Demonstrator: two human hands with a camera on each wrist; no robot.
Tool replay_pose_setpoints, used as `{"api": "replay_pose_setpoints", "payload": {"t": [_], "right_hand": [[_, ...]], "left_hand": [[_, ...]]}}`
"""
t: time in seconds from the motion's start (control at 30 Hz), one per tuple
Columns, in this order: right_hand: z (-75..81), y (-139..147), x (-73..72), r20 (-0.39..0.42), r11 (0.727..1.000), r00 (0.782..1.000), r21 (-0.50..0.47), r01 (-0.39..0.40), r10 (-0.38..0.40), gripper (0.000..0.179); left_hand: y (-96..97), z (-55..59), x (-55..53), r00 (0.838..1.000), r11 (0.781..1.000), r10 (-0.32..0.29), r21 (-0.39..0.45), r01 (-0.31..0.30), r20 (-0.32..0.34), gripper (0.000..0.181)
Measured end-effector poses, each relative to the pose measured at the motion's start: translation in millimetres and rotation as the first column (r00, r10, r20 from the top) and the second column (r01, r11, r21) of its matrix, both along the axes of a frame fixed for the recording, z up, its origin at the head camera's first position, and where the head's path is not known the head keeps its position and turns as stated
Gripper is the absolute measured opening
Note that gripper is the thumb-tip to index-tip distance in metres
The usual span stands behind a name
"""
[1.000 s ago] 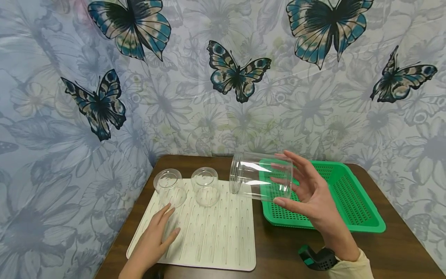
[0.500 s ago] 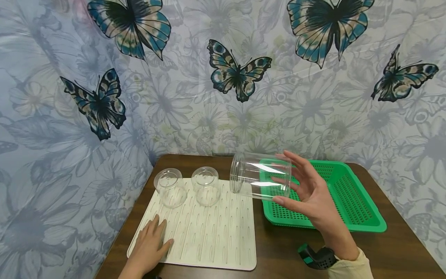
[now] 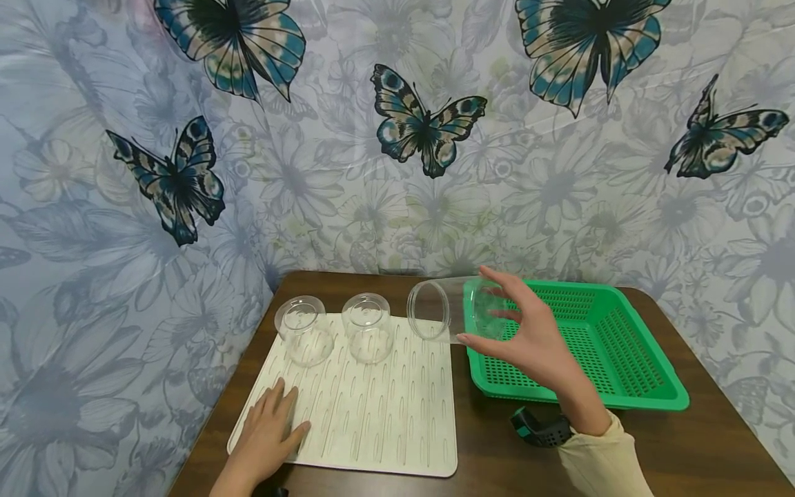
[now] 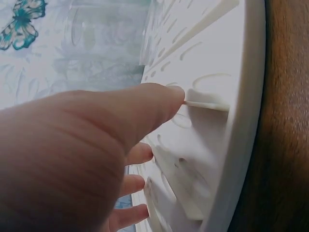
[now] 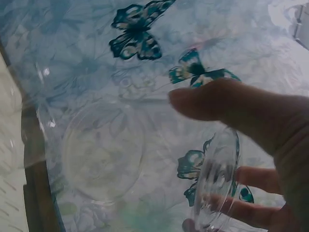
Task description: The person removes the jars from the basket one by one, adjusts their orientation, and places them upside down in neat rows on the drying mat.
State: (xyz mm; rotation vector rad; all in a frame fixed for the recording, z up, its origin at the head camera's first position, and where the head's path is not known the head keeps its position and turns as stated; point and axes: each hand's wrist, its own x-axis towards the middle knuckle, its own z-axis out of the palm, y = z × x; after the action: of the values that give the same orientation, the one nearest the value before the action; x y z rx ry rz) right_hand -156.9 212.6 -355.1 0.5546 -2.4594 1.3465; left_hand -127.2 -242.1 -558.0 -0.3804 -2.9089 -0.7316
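My right hand grips a clear jar near its base, thumb below and fingers behind. The jar lies sideways in the air, its round mouth pointing left toward the white ribbed drying mat. In the right wrist view the jar's mouth shows beyond the thumb. Fingers spread, my left hand rests on the mat's front left part. In the left wrist view its thumb touches a ridge near the mat edge. Two clear jars, the left one and the right one, stand bottom-up at the mat's back.
A green perforated basket sits on the brown wooden table, right of the mat and partly behind my right hand. A butterfly-print cloth hangs behind the table. I wear a dark band on the right wrist.
My right hand has shifted left and tilted the jar so that its mouth faces more toward me. My left hand has drawn back from the left jar and lies on the mat.
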Motion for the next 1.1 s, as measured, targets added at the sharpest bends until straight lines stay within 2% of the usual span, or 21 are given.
{"api": "replay_pose_setpoints", "payload": {"t": [0.13,0.27,0.43,0.67,0.83,1.0,1.1], "right_hand": [[-2.5,-10,-18.9,0.04,0.993,0.999,0.12,0.007,-0.012,0.1],[-10.2,-20,-39.0,0.097,0.976,0.995,0.218,-0.019,-0.003,0.1],[-18.9,-33,-61.0,0.163,0.951,0.987,0.306,-0.046,-0.005,0.099],[-28.4,-49,-87.0,0.265,0.915,0.964,0.396,-0.083,-0.027,0.098],[-43.6,-58,-100.0,0.321,0.886,0.946,0.451,-0.106,-0.05,0.1],[-53.4,-66,-104.3,0.336,0.86,0.938,0.499,-0.101,-0.085,0.099],[-56.0,-71,-104.7,0.35,0.85,0.931,0.519,-0.097,-0.107,0.098]], "left_hand": [[-0.1,-1.1,-0.3,1.0,1.0,-0.003,0.009,0.003,-0.012,0.075],[-0.8,-1.4,0.9,1.0,1.0,0.004,0.017,-0.004,-0.003,0.075],[-1.1,-0.3,0.4,1.0,1.0,0.008,0.005,-0.008,0.012,0.076],[-2.4,-6.0,-3.9,1.0,1.0,0.005,0.007,-0.005,0.008,0.075],[-0.2,0.5,-1.4,0.999,1.0,0.004,0.009,-0.005,0.037,0.075],[2.8,7.1,0.7,0.998,1.0,0.006,0.013,-0.007,0.059,0.076],[1.5,2.1,-0.4,0.999,1.0,0.003,0.022,-0.004,0.035,0.076]]}}
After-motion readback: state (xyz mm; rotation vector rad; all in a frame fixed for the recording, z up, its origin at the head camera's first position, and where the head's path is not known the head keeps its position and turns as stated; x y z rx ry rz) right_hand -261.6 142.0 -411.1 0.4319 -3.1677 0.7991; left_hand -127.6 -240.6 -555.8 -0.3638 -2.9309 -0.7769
